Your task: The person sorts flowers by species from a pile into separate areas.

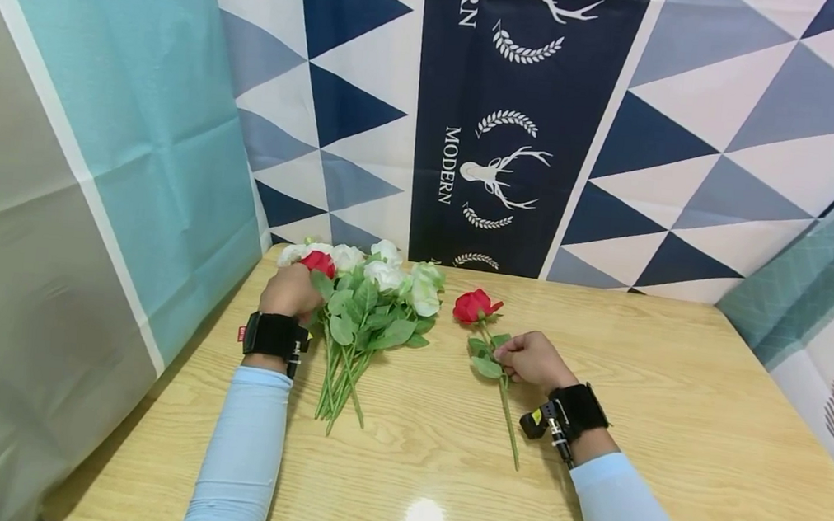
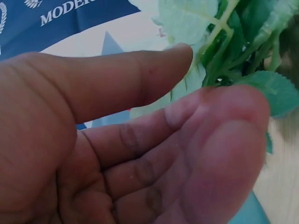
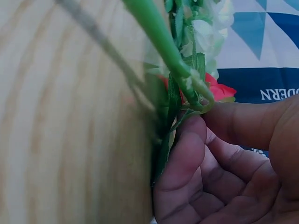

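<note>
On the left lies a bunch of artificial roses, with white roses (image 1: 383,276), one red rose (image 1: 319,263), green leaves (image 1: 364,301) and long bare stems (image 1: 343,378). My left hand (image 1: 291,292) is at the bunch's left side, by the red bloom. In the left wrist view its thumb (image 2: 135,77) stands apart from the bent fingers, with leaves just past the tips and nothing between them. My right hand (image 1: 536,362) pinches the leafy stem (image 3: 161,39) of a separate red rose (image 1: 475,307), low over the table. Its bloom points toward the back.
A wood-grain table (image 1: 398,474) carries the flowers. Patterned cloth (image 1: 371,107) with triangles and deer heads hangs behind its back edge, and a teal and grey cloth (image 1: 125,103) hangs at the left. Each wrist wears a black strap (image 1: 578,409) with a small camera.
</note>
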`<action>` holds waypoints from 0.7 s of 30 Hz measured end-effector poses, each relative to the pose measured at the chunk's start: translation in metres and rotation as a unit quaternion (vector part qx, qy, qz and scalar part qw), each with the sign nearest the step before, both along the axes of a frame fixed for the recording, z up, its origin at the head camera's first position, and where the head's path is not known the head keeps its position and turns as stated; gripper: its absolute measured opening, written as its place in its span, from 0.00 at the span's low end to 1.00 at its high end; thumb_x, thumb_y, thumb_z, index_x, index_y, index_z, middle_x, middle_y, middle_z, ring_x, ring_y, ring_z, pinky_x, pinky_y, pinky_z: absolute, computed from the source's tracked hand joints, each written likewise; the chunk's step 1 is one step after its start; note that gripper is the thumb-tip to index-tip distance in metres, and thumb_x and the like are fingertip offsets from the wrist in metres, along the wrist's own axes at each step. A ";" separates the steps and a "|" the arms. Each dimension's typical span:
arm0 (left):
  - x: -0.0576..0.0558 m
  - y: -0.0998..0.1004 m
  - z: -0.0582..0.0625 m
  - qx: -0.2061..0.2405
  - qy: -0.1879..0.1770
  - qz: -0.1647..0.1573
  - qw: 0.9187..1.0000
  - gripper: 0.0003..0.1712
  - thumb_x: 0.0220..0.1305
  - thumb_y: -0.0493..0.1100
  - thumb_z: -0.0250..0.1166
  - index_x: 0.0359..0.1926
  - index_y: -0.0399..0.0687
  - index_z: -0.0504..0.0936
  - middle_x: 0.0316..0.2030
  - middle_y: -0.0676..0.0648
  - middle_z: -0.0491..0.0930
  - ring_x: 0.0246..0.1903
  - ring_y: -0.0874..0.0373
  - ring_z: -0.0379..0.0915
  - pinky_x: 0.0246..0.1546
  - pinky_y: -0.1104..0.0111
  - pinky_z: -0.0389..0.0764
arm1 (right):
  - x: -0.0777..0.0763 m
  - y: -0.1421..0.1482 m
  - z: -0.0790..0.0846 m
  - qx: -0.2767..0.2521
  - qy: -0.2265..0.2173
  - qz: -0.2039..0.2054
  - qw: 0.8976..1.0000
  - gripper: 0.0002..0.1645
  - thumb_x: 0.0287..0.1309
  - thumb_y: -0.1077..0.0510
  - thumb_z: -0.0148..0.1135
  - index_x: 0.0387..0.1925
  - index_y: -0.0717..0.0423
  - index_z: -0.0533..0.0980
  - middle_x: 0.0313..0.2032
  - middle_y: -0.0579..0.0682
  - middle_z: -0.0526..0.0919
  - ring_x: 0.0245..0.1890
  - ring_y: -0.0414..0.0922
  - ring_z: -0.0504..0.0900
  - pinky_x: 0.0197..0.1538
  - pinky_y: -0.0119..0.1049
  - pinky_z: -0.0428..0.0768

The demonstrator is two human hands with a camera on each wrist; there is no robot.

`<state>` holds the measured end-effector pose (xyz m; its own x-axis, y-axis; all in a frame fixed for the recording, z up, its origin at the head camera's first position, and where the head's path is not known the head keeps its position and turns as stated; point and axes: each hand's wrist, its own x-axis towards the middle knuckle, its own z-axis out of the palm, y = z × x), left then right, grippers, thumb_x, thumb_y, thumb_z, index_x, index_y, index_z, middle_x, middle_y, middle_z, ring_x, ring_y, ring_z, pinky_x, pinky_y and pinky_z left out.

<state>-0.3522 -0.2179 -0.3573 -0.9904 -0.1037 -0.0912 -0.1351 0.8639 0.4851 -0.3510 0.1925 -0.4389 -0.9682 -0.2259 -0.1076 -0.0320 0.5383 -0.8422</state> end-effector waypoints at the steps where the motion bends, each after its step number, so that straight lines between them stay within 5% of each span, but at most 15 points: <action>1: 0.001 0.001 0.000 0.001 -0.003 0.006 1.000 0.18 0.67 0.46 0.69 0.29 0.34 0.86 0.10 0.49 0.75 0.13 0.54 0.75 0.23 0.63 0.77 | 0.001 0.000 0.000 0.004 0.006 0.004 1.000 0.10 0.72 0.67 0.58 0.43 0.71 0.82 0.28 0.52 0.80 0.26 0.42 0.75 0.28 0.32 0.76; 9: 0.001 0.005 -0.005 -0.006 -0.015 0.017 1.000 0.21 0.67 0.49 0.69 0.25 0.35 0.87 0.11 0.48 0.75 0.15 0.53 0.76 0.23 0.62 0.76 | 0.003 -0.003 0.002 0.023 0.013 -0.009 1.000 0.09 0.70 0.65 0.61 0.39 0.69 0.83 0.27 0.51 0.81 0.24 0.41 0.75 0.28 0.32 0.75; 15: -0.004 0.007 -0.007 0.025 -0.029 0.047 0.998 0.15 0.66 0.37 0.58 0.23 0.40 0.82 0.11 0.47 0.75 0.15 0.52 0.75 0.19 0.63 0.74 | 0.001 -0.002 0.003 0.031 0.001 -0.023 0.999 0.12 0.70 0.59 0.64 0.35 0.66 0.82 0.24 0.50 0.79 0.23 0.40 0.74 0.27 0.31 0.75; 21: -0.005 0.008 -0.003 0.029 -0.022 0.035 0.999 0.13 0.60 0.28 0.56 0.21 0.39 0.80 0.12 0.46 0.73 0.14 0.53 0.71 0.15 0.65 0.71 | 0.000 0.000 0.006 0.032 -0.007 -0.026 0.999 0.17 0.73 0.55 0.61 0.32 0.65 0.80 0.24 0.50 0.78 0.24 0.41 0.75 0.29 0.32 0.76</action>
<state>-0.3575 -0.2102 -0.3601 -0.9760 -0.1649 -0.1421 -0.2156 0.8222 0.5269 -0.3513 0.1928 -0.4329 -0.9770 -0.1667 -0.1329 0.0088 0.5916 -0.8062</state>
